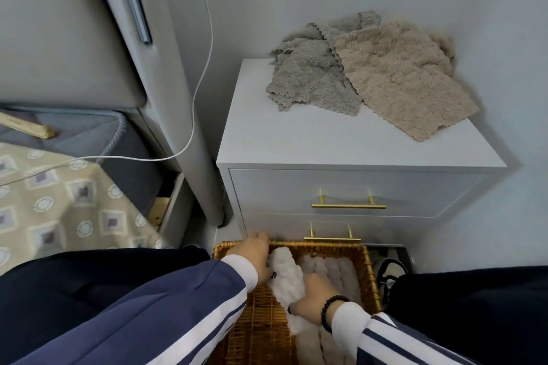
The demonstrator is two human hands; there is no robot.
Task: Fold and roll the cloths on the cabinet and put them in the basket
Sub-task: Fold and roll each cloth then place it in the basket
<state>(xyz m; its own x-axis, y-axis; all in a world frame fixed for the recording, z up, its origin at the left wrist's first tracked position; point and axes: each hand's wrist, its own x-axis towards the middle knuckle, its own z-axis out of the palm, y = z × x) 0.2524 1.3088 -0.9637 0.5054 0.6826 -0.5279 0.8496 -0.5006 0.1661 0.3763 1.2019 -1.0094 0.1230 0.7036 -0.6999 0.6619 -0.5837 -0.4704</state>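
Rolled white fluffy cloth gripped by left hand and right hand, fingers curled round it, inside woven golden wicker basket.

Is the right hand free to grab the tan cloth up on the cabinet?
Probably not yet: the right hand is down in the basket holding the white cloth. Nothing covers the tan cloth.

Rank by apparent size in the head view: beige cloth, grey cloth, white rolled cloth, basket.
1. basket, though nearness and cropping make this unsure
2. beige cloth
3. grey cloth, partly under the beige
4. white rolled cloth, partly covered by both hands
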